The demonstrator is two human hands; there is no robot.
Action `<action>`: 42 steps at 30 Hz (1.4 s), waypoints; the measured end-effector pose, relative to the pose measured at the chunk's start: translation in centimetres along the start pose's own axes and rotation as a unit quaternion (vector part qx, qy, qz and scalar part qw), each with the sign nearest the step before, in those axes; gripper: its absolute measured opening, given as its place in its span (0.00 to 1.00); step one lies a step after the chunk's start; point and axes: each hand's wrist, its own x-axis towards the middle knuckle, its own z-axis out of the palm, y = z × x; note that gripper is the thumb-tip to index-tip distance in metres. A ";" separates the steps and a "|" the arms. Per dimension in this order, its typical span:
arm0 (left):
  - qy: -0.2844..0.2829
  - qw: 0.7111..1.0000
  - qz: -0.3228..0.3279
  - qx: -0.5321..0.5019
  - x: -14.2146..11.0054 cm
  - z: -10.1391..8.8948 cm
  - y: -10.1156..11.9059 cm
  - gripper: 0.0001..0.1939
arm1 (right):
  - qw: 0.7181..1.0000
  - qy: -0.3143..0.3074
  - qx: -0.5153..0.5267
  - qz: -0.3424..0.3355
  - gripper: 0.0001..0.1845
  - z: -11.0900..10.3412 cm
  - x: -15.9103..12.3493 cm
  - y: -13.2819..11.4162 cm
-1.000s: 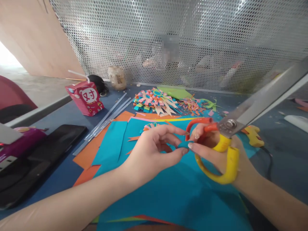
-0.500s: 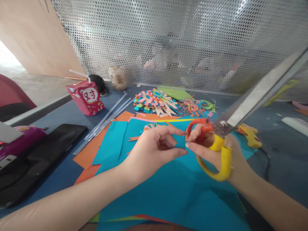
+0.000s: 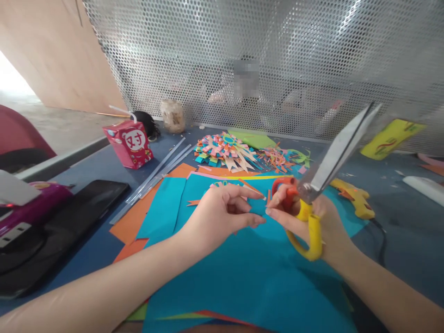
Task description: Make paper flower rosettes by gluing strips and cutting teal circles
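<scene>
My right hand (image 3: 305, 215) has scissors (image 3: 310, 217) with one orange and one yellow handle looped over its fingers, blades pointing up and to the right. Its thumb and fingertips pinch together, and a small orange paper strip (image 3: 268, 196) shows at them. Facing it, my left hand (image 3: 218, 212) holds its index finger and thumb apart with nothing visible between them. Both hands are above a large blue paper sheet (image 3: 243, 273). Partly hidden behind my left hand lies a paper rosette with orange tails (image 3: 192, 202).
Finished paper rosettes (image 3: 224, 150) and shredded scraps (image 3: 274, 157) lie at the back. A yellow glue gun (image 3: 357, 196) rests at right; clear glue sticks (image 3: 157, 173), a red drink carton (image 3: 130, 143) and a black phone (image 3: 90, 208) are at left. Perforated metal panel (image 3: 194, 60) closes the back.
The scissors have turned, so their blades now point more steeply upward. My left fingertips have come slightly away from the orange strip at my right hand.
</scene>
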 end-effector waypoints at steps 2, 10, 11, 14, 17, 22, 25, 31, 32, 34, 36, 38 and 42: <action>-0.002 1.000 -0.006 -0.014 0.0 0.0 0.0 0.17 | 1.000 0.004 0.013 0.003 0.09 0.0 0.0 0.1; 0.027 0.996 0.052 -0.060 -0.1 0.3 -0.1 0.09 | 0.996 0.080 -0.039 -0.012 0.09 0.0 0.0 -0.5; 0.028 0.997 0.047 -0.059 -0.1 0.3 0.0 0.10 | 0.996 0.076 -0.048 -0.005 0.09 -0.1 0.0 -0.5; 0.026 0.998 0.015 -0.061 -0.2 0.4 0.3 0.11 | 0.997 0.070 -0.021 0.012 0.10 0.0 0.0 -0.4; 0.020 0.995 0.000 -0.097 -0.2 0.6 0.4 0.11 | 0.996 0.072 0.031 0.029 0.12 0.2 0.1 -0.6; 0.024 0.989 0.011 -0.144 -0.2 0.7 0.3 0.12 | 0.995 0.064 0.072 0.005 0.14 0.2 0.1 -0.9; 0.046 0.983 0.044 -0.173 -0.4 0.5 0.5 0.10 | 0.999 0.050 0.004 -0.014 0.11 0.0 0.0 -0.7; 0.147 0.954 0.149 -0.214 -0.8 -0.3 1.3 0.13 | 0.985 0.032 -0.167 -0.023 0.12 -0.6 -0.6 0.3; 0.160 0.947 0.165 -0.223 -0.9 -0.4 1.4 0.15 | 0.981 0.029 -0.189 -0.025 0.13 -0.7 -0.7 0.4; 0.171 0.938 0.183 -0.240 -1.0 -0.5 1.5 0.17 | 0.973 0.022 -0.230 -0.025 0.13 -0.6 -0.8 0.4; 0.167 0.935 0.184 -0.253 -1.2 -0.4 1.6 0.17 | 0.970 0.020 -0.243 -0.018 0.13 -0.5 -1.0 0.2; 0.158 0.934 0.185 -0.263 -1.4 -0.3 1.7 0.17 | 0.972 0.003 -0.234 0.000 0.13 -0.3 -1.0 -0.1; 0.146 0.929 0.195 -0.277 -1.5 -0.2 2.0 0.17 | 0.976 -0.011 -0.214 0.032 0.14 0.0 -0.9 -0.5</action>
